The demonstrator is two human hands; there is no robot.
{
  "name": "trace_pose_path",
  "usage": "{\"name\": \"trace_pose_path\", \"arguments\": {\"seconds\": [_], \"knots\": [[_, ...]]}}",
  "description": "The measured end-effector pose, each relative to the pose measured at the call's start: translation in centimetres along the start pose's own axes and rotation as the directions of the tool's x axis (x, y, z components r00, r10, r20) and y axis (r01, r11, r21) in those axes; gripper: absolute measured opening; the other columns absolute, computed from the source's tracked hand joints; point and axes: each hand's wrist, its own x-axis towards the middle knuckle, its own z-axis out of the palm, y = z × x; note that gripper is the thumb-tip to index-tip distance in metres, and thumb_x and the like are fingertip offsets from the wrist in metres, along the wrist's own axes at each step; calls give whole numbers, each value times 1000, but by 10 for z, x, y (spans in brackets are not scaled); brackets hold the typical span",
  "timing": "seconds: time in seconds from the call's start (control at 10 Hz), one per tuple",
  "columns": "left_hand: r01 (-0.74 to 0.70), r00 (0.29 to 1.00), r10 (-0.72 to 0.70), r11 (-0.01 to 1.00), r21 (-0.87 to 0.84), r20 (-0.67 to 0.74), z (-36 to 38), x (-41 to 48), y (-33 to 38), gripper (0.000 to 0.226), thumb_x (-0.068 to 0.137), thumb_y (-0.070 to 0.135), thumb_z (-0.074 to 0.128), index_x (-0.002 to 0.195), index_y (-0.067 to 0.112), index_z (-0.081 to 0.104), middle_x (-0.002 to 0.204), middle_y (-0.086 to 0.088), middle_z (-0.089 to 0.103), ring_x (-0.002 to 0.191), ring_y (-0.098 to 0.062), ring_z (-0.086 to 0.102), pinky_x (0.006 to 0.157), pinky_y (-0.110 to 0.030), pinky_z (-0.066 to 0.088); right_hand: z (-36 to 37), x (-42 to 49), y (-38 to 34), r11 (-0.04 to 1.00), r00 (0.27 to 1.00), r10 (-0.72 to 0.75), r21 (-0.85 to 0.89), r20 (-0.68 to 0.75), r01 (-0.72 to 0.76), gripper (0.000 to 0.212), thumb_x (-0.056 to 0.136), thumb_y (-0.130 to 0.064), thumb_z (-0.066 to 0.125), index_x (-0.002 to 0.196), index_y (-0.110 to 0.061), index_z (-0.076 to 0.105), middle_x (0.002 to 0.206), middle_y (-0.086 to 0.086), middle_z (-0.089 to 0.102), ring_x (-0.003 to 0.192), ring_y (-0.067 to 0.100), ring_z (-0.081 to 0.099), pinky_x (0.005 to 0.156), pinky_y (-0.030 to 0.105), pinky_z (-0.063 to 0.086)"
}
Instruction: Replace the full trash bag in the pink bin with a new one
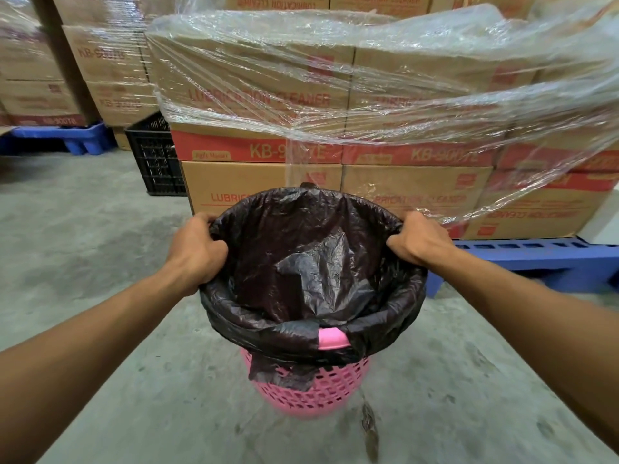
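A thin, crinkled black trash bag (pixel 311 262) lines the pink bin (pixel 311 393). Its glossy plastic sags in loose folds inside, and its mouth is turned over the round rim. At the near side the folded edge parts, baring a smooth strip of pink rim, and a ragged flap of bag hangs down over the bin's latticed plastic wall. The bin stands on the floor directly in front of the person, between the two forearms.

The left hand (pixel 197 251) grips the bag's rolled edge at the bin's left side, fingers curled tight around the bunched plastic. The right hand (pixel 420 241) does the same at the right side, knuckles up and fingers closed over the fold.

The concrete floor (pixel 100 262) is grey, mottled and stained. Just behind the bin, stacked cardboard boxes (pixel 254 182) with red printing sit on a blue pallet (pixel 536 259), partly draped in wrinkled clear stretch film (pixel 402 95). A black crate (pixel 154 159) with a grid wall stands to their left.
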Motion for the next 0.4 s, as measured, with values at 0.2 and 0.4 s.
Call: {"name": "trace_pose_path", "arguments": {"seconds": [0.2, 0.4], "knots": [[101, 987, -81, 985, -143, 138, 1, 2, -1, 66, 71, -2, 38, 131, 24, 52, 119, -8, 63, 111, -35, 57, 97, -52, 50, 4, 4, 6, 993, 999, 26, 111, 45, -31, 17, 80, -14, 53, 92, -4, 59, 82, 15, 64, 71, 30, 59, 67, 37, 50], [258, 936, -172, 929, -267, 307, -14, -4, 1, 30, 94, 40, 54, 115, 20, 62, 113, -4, 68, 108, -29, 62, 98, -47, 48, -8, 9, 3, 997, 989, 58, 39, 138, -64, 56, 83, -52, 68, 109, -4, 56, 99, 12, 59, 87, 32, 57, 83, 37, 51]]}}
